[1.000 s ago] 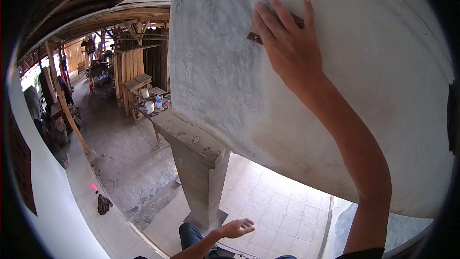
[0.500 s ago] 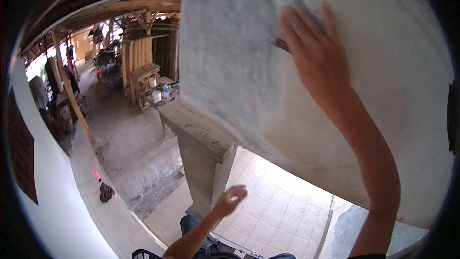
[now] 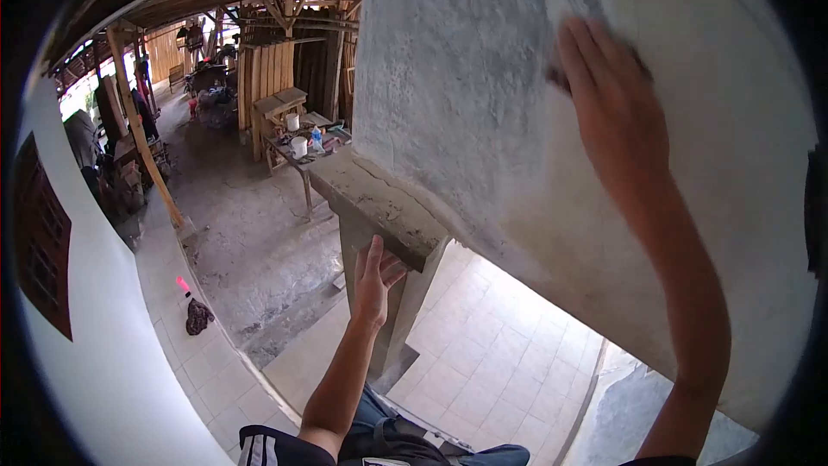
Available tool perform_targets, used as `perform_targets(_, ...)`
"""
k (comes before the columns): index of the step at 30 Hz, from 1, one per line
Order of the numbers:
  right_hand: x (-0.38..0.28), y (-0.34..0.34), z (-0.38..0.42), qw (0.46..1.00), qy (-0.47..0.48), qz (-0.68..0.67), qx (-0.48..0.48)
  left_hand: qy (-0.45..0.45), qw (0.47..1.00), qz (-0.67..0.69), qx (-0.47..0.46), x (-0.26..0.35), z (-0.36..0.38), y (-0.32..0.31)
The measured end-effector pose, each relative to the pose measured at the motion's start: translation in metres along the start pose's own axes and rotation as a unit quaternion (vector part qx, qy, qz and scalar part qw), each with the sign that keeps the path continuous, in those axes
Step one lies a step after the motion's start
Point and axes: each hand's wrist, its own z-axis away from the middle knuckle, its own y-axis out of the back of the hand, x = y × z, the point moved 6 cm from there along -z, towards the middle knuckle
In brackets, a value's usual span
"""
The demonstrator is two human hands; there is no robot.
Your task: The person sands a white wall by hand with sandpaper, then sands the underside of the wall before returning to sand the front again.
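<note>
My right hand point(image 3: 617, 95) presses a dark flat piece point(image 3: 558, 79) against the plastered wall point(image 3: 457, 78); most of that piece is hidden under the palm and fingers. Grey, smeared plaster covers the wall's left part, and a paler surface lies to the right. Lower down, my left hand point(image 3: 374, 285) is raised with its fingers apart, at the edge of the rough concrete ledge point(image 3: 371, 198) on top of a pillar. Nothing shows in the left hand.
Behind the ledge, a wooden table holds white buckets point(image 3: 298, 147) and a bottle point(image 3: 317, 138). A slanted wooden post point(image 3: 142, 142) stands at the left. A dark object with a pink part point(image 3: 198, 317) lies on the tiled floor below.
My left hand has risen from above the floor tiles to the ledge, its fingers now spread. My right hand still holds the dark piece on the wall. The camera view has shifted.
</note>
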Motion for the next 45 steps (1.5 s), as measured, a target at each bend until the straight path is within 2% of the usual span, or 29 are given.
perform_targets(4,-0.004,0.001,0.03,0.999,-0.017,-0.02,-0.021,-0.012,0.999,-0.028,0.023,0.005,-0.011,-0.005)
perform_targets(9,-0.003,-0.014,-0.012,0.997,-0.017,-0.051,0.047,-0.024,0.997,-0.05,0.045,0.009,-0.01,-0.025)
perform_targets(13,-0.002,-0.037,-0.043,0.996,-0.03,-0.053,0.071,-0.113,0.991,-0.056,0.051,0.015,-0.01,-0.032)
perform_targets(15,-0.003,-0.032,-0.03,0.991,-0.051,-0.106,0.065,-0.152,0.985,-0.066,0.055,0.009,-0.021,-0.022)
perform_targets(18,-0.017,-0.019,0.009,0.988,-0.068,-0.135,0.033,-0.127,0.984,-0.104,0.074,0.006,-0.024,-0.017)
perform_targets(21,-0.022,-0.024,0.011,0.991,-0.063,-0.114,0.021,-0.163,0.973,-0.095,0.134,0.0,-0.022,-0.019)
perform_targets(24,-0.013,-0.028,-0.019,0.994,-0.058,-0.086,0.045,-0.161,0.981,-0.072,0.084,0.004,-0.02,-0.025)
perform_targets(28,-0.009,-0.038,-0.051,0.996,-0.066,-0.023,0.051,-0.183,0.978,-0.052,0.085,-0.001,-0.027,-0.022)
perform_targets(31,-0.01,-0.016,-0.014,0.991,-0.096,-0.082,0.03,-0.178,0.976,-0.062,0.105,-0.004,-0.028,-0.018)
perform_targets(33,-0.011,-0.014,0.01,0.996,-0.076,-0.05,0.016,-0.171,0.975,-0.078,0.118,-0.002,-0.025,-0.018)
perform_targets(36,-0.009,-0.018,-0.012,0.996,-0.068,-0.054,0.038,-0.209,0.969,-0.066,0.11,0.003,-0.023,-0.025)
perform_targets(40,-0.004,-0.034,-0.052,0.996,-0.071,-0.011,0.058,-0.189,0.975,-0.047,0.106,0.005,-0.019,-0.029)
perform_targets(45,-0.018,-0.012,0.0,0.993,-0.08,-0.078,0.027,-0.201,0.965,-0.09,0.145,0.001,-0.021,-0.021)
